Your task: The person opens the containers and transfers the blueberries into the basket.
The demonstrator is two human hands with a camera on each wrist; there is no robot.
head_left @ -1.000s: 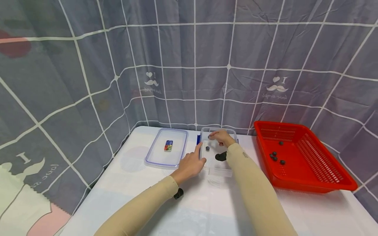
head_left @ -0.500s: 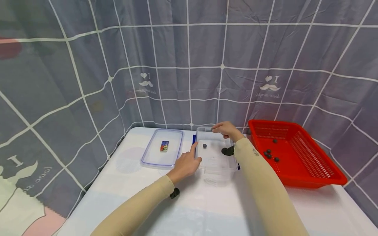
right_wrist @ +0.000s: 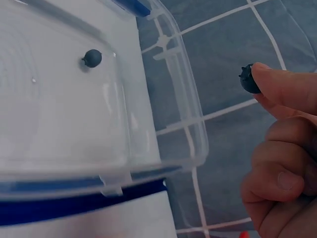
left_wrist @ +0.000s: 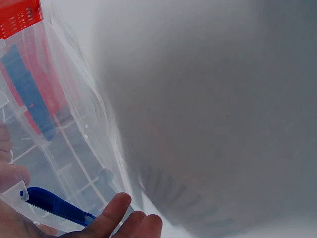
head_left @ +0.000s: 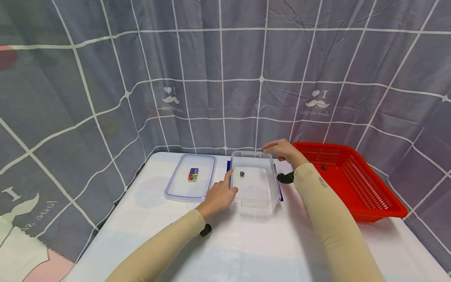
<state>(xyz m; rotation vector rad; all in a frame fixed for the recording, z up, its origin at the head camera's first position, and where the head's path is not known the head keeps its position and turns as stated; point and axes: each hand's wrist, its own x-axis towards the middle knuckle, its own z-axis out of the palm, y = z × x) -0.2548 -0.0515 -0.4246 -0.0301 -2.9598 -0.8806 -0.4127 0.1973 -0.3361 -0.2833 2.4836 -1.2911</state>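
My right hand [head_left: 283,150] pinches a blueberry [right_wrist: 249,79] between thumb and forefinger, above the far right corner of a clear plastic box [head_left: 260,199]. Its other fingers are curled in. Another blueberry [head_left: 242,174] lies on the box floor. At the box's left side my left hand [head_left: 220,196] grips the wall by a blue latch [left_wrist: 57,204], forefinger stretched along the rim. A second blue latch [head_left: 282,191] hangs down the right side. In the red basket [head_left: 382,207] one blueberry [head_left: 323,167] shows; the right sleeve hides part of the basket.
A clear lid [head_left: 176,192] with a blue seal lies left of the box, bearing a small blue label [head_left: 193,174] with fruit pictures. Behind the white table [head_left: 141,239] hangs a grey checked curtain [head_left: 243,98]. A dark wrist camera [head_left: 285,178] sits at the right wrist.
The right hand has risen out of the box and moved right, carrying the pinched blueberry. The left hand stays at the box's side. The head view has turned slightly right.
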